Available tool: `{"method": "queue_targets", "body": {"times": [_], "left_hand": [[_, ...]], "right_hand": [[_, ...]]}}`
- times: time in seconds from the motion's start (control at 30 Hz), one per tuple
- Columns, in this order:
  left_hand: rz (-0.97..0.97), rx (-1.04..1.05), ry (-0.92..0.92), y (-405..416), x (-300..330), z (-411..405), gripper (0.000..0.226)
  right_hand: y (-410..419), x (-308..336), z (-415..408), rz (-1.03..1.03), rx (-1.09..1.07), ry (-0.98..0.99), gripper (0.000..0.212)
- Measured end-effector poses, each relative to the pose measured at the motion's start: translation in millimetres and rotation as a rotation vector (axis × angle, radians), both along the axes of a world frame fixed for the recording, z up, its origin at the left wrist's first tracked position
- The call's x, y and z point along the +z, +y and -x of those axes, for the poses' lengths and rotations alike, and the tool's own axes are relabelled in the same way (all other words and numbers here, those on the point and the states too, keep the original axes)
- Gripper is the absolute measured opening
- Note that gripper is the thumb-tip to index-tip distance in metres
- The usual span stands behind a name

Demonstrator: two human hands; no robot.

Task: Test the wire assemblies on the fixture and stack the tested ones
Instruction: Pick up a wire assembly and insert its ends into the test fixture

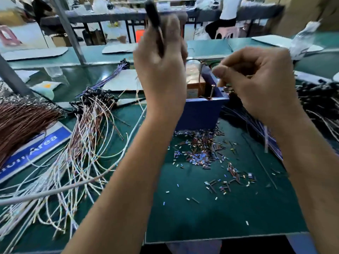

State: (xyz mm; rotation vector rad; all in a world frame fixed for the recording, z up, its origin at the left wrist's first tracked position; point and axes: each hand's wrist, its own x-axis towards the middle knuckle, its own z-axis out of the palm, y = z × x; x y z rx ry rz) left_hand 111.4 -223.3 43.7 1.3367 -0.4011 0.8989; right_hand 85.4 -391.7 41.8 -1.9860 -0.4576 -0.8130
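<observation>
Gripping a black cylindrical tool [153, 14], the left hand [161, 65] is raised above the blue test fixture [201, 110] near the middle of the green surface [211, 213]. The right hand [256, 85] is curled just right of the fixture; blur hides whether it pinches anything. Wire assemblies [86, 136] lie piled toward the left edge, more wires [315, 99] at the right edge, and cut insulation bits [200, 149] lie scattered before the fixture.

Green bench [229, 208] — wire bundles [86, 129], blue fixture [200, 112], scattered offcuts [201, 153].
</observation>
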Motion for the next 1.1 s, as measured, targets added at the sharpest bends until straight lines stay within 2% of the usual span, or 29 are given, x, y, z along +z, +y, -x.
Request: {"method": "queue_targets", "body": {"times": [0.07,0.13,0.2,0.3,0.37,0.57,0.67,0.83,1.1], "left_hand": [[-0.17,0.066,0.003,-3,-19,9,0.022],[-0.502,0.103,-0.043,-8,-51,22,0.016],[-0.713,0.073,-0.003,-9,-79,23,0.032],[-0.895,0.0,0.126,-5,-105,18,0.05],[-0.991,-0.017,0.189,-1,-116,16,0.041],[-0.935,-0.008,0.183,8,-127,4,0.004],[-0.844,-0.002,0.199,14,-132,1,0.015],[-0.717,-0.036,0.213,13,-134,2,0.009],[-0.702,-0.078,0.224,10,-134,5,0.012]], "right_hand": [[-10,-7,0,0.177,-0.119,-0.052,0.018],[-12,-22,0,0.284,-0.163,-0.07,0.025],[-10,-45,-2,0.328,-0.158,-0.039,0.027],[-6,-86,-7,0.356,-0.131,0.009,0.017],[-3,-108,-10,0.356,-0.12,0.023,0.013],[-2,-119,-12,0.188,-0.077,0.061,0.022],[-9,-120,-11,0.104,-0.096,0.124,0.016],[-13,-118,-9,-0.028,-0.046,0.175,0.011],[-11,-121,-8,-0.087,-0.16,0.091,0.01]]}}
